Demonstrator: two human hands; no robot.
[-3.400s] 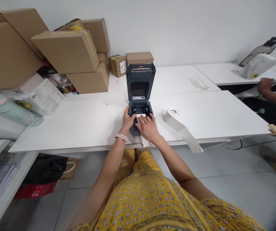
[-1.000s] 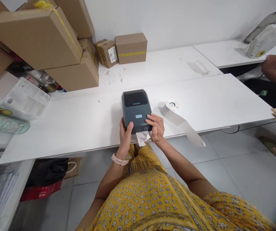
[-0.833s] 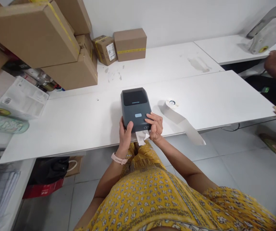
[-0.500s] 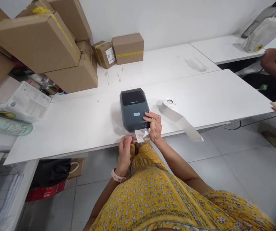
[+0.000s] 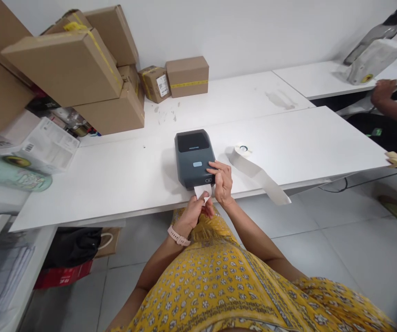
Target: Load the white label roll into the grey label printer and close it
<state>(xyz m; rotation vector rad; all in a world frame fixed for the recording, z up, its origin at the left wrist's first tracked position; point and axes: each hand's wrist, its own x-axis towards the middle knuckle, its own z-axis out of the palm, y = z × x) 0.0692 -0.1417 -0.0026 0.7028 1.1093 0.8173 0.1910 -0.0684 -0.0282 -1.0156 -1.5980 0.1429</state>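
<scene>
A dark grey printer [image 5: 194, 159] stands near the front edge of the white table [image 5: 122, 184]. White paper [image 5: 202, 190] sticks out of its front. My left hand [image 5: 195, 210], with a pink band at the wrist, pinches this paper between thumb and fingers. Against the printer's right front corner rests my right hand [image 5: 222, 180], some fingers on the casing and the others curled; whether it also grips paper at the corner is hidden. To the right, a roll of white labels [image 5: 242, 151] lies with a long strip unrolled past the table edge.
Stacked cardboard boxes [image 5: 70, 69] fill the back left, with two smaller boxes [image 5: 187, 77] beside them. A white package [image 5: 46, 143] and a green bottle [image 5: 21, 177] lie at the left. Another person's arm [image 5: 392, 99] shows at the right.
My left hand has moved right and up from beside the paper and taken hold of it. My right hand has stayed at the printer's corner. The view has shifted slightly.
</scene>
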